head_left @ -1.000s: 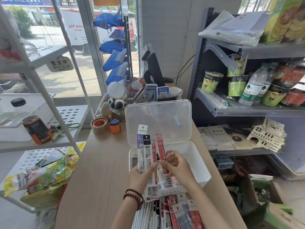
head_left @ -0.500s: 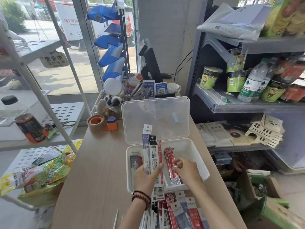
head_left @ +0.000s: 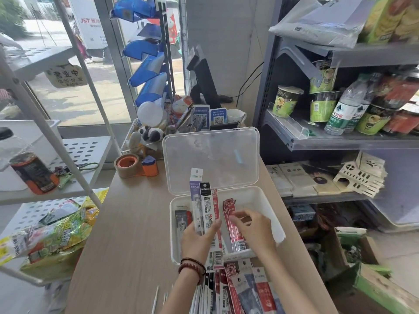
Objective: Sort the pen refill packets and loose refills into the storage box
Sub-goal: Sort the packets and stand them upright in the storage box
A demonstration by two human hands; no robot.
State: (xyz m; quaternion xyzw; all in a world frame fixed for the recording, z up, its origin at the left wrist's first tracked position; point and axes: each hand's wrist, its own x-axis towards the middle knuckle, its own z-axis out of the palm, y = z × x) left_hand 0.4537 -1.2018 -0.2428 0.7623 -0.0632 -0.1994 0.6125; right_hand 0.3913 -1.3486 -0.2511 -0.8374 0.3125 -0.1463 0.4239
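Upright, refill packets (head_left: 205, 207) (one marked M&G) fill the left grip (head_left: 199, 241).

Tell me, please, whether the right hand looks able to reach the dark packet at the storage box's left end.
Probably not directly: the left hand holds a fan of packets upright between the right hand and that dark packet, so it would need to go round them.

Counter (head_left: 127, 234): light wood-grain, centre of frame.
Middle: open white storage box (head_left: 275, 223).
Upper left: tape roll (head_left: 127, 163).
Bottom edge: refill packets (head_left: 240, 288), loose refills (head_left: 155, 298).
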